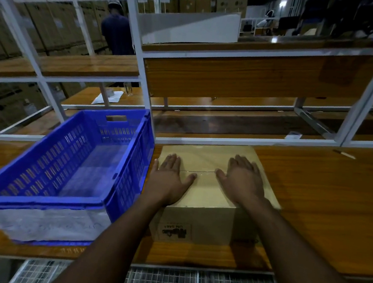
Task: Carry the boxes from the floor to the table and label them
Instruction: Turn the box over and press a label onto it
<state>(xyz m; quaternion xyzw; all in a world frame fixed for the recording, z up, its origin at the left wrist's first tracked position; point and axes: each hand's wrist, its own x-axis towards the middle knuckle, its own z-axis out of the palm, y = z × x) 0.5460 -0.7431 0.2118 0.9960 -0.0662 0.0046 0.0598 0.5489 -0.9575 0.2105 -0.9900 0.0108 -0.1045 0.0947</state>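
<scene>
A blue crate point(67, 165) is sitting just left of a closed cardboard box point(208, 187) on the wooden worktop point(321, 207). The left hand point(170, 180) and right hand point(242, 179) are resting flat on its top, fingers straight, gripping nothing.

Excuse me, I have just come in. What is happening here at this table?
A person is working with both bare hands on a cardboard box that stands on the wooden table. The left hand and the right hand lie flat and open on the box top, on either side of its centre seam. No label is visible on the top. A blue plastic crate stands close beside the box, on its left. Farther back, another person stands behind the white shelf frame.
</scene>
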